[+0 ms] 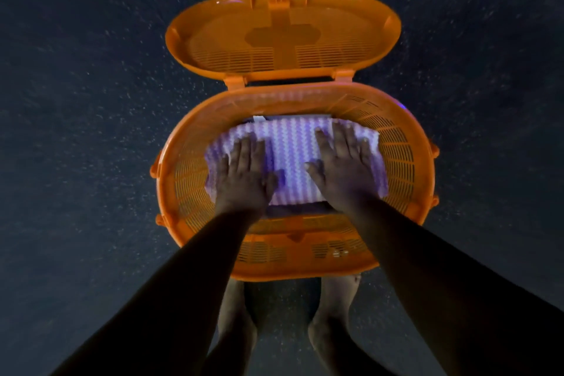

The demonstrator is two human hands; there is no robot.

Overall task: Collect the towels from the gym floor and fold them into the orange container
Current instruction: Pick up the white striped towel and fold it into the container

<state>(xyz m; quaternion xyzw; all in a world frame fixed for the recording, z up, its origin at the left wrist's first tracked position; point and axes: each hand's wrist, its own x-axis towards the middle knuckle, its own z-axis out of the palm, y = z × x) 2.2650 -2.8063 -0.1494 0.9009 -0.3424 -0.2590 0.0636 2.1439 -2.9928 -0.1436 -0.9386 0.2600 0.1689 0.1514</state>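
Observation:
An orange oval container [396, 162] with slatted walls stands on the dark floor in the middle of the head view. Its hinged lid [283, 36] lies flipped open behind it. Inside lies a folded towel [293, 146] with a purple and white zigzag pattern. My left hand [244, 174] presses flat on the towel's left half with straight fingers. My right hand [341, 165] presses flat on its right half the same way. Darker cloth shows under the towel's near and far edges.
Dark speckled gym floor [91, 131] surrounds the container on all sides. My two bare feet [329, 314] stand on the floor just in front of the container's near rim. No other towel shows on the floor.

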